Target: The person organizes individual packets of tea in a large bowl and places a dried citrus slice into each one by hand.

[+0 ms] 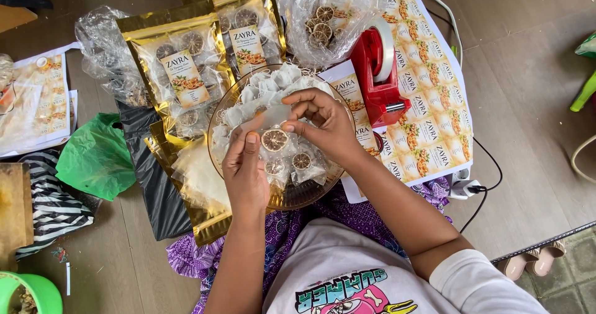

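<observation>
Over the glass bowl point(218, 141), both hands pinch one small clear pouch point(277, 116) — left hand point(245, 168) from below, thumb beside the dried citrus slice point(274, 140), right hand point(323, 124) gripping the pouch's top edge — pouch hangs between them.

Both forearms reach forward; left hand point(245, 165) and right hand point(323, 124) meet, fingers point(298, 100) curled and pinching

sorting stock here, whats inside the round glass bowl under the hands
The glass bowl holds small clear sachets with dried citrus slices, and white tea bags at the far side. The left hand and right hand cover its middle, so what lies there is unseen.
</observation>
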